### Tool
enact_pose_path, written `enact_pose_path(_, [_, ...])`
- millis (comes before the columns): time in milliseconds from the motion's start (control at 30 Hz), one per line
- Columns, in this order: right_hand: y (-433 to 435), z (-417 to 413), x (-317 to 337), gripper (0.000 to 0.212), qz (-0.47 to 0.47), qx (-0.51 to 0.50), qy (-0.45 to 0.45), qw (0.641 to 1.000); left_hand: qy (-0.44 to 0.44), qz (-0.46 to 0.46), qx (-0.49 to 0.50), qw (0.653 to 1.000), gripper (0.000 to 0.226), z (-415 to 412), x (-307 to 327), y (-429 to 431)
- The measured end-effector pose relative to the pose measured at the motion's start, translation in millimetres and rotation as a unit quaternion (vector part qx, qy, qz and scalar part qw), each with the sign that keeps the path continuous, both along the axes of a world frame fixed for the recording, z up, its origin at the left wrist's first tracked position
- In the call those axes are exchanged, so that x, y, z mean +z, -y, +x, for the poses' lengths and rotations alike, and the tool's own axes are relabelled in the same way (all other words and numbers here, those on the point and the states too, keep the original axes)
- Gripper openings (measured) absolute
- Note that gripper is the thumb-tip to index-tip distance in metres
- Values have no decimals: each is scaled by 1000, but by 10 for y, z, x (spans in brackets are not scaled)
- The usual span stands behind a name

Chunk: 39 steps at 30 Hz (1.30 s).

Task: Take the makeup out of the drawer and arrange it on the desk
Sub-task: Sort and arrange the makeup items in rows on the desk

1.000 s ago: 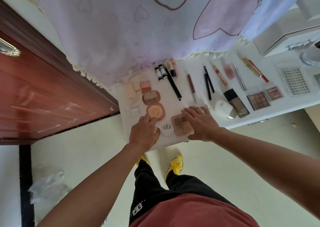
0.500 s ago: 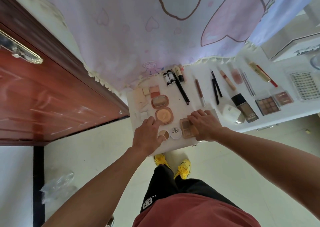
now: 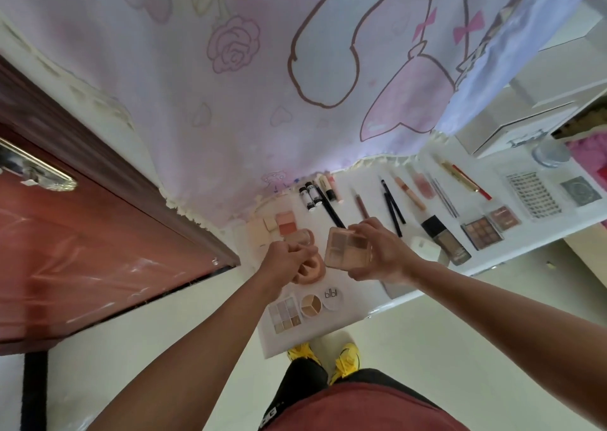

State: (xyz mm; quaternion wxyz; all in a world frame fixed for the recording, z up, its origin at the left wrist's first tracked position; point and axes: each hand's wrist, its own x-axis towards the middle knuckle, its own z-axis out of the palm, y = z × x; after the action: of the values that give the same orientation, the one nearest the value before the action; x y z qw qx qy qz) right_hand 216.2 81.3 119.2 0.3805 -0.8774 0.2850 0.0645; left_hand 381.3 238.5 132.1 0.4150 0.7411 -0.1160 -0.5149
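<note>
My right hand point(image 3: 384, 256) pinches the quad palette point(image 3: 348, 250) by its edges; I should set it flat on the desk point(image 3: 359, 305). My left hand point(image 3: 282, 261) is curled; hold unclear

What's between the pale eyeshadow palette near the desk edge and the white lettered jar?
Head view: a small round pot with three tan shades lies between the pale palette and the white jar.

The person stretches both bare arms forward. Their right hand point(image 3: 382, 256) grips a square palette point(image 3: 348, 250), fingers and thumb curled round its edges. The left hand point(image 3: 284, 259) hangs just beside it, fingers curled; any grip is unclear.
</note>
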Motion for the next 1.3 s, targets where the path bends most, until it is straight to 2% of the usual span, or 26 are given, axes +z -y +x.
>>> enact_pose_path(267, [-9,177,260,99,45,-12,64,997,-119,-50,11,992,16,204,212,229])
enact_pose_path(533, [294,151,385,76,55,13,108,993,-138,-78,44,986,17,196,301,368])
enact_pose_path(700, [727,136,449,67,108,31,98,989,-174,-156,61,970,51,23,403,583])
enact_pose_path(800, [967,115,465,70,147,28,85,985,-154,-167,62,972,56,-107,425,700])
enact_pose_path(900, [1187,99,479,57,177,46,71,981,-133,-176,97,971,57,-239,412,823])
enact_pose_path(1000, [1344,119,511,55,191,77,59,977,-135,-192,139,962,64,-362,399,884])
enact_pose_path(1167, [1468,91,504,59,221,108,38,968,-142,-203,182,952,61,-561,413,922])
enact_pose_path(1300, [1489,123,543,53,242,123,42,961,-136,-207,204,947,64,-595,471,919])
